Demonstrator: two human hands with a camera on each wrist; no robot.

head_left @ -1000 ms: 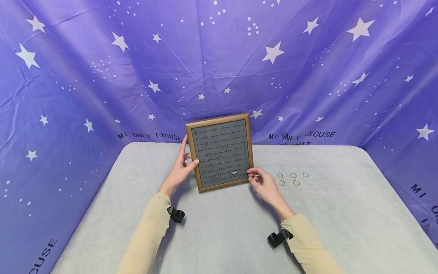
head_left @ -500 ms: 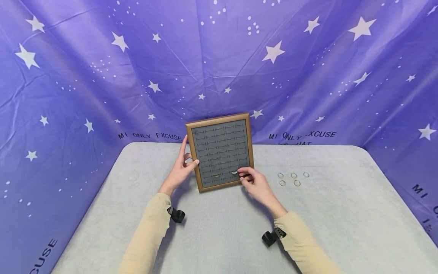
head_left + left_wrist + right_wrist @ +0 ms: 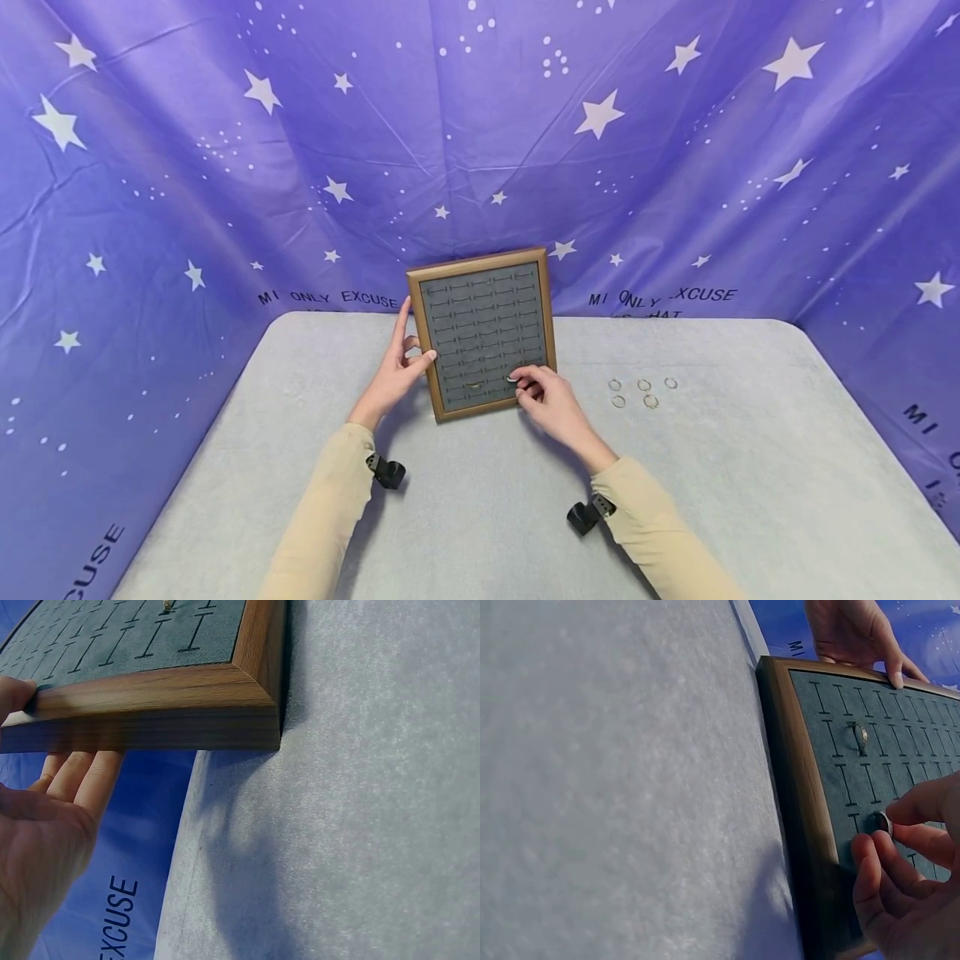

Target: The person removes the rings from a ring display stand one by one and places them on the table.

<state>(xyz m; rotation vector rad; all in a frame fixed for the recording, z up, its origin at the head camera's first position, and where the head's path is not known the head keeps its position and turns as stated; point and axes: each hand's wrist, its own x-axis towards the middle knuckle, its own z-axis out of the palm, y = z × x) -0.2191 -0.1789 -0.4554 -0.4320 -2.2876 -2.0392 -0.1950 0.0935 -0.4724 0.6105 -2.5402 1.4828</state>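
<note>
A wood-framed ring display (image 3: pixel 487 312) with rows of slots in dark grey-green fabric stands tilted on the table. My left hand (image 3: pixel 392 377) grips its left edge, thumb on the front of the frame and fingers behind. At the lower right of the display, my right hand (image 3: pixel 557 406) pinches a silver ring (image 3: pixel 885 823) in its slot with the fingertips, which partly cover it. A gold ring (image 3: pixel 860 737) sits in another slot to the left, low on the display. The left wrist view shows the display's wooden corner (image 3: pixel 259 690) close to the tabletop.
Several loose rings (image 3: pixel 644 384) lie in two rows on the pale grey table (image 3: pixel 480 500), right of the display. A purple star-printed cloth (image 3: pixel 480 125) hangs behind and at both sides. Each wrist carries a small black camera (image 3: pixel 390 473).
My right hand has moved left from the display's right edge to the silver ring and now pinches it. The left hand and the display have stayed in place.
</note>
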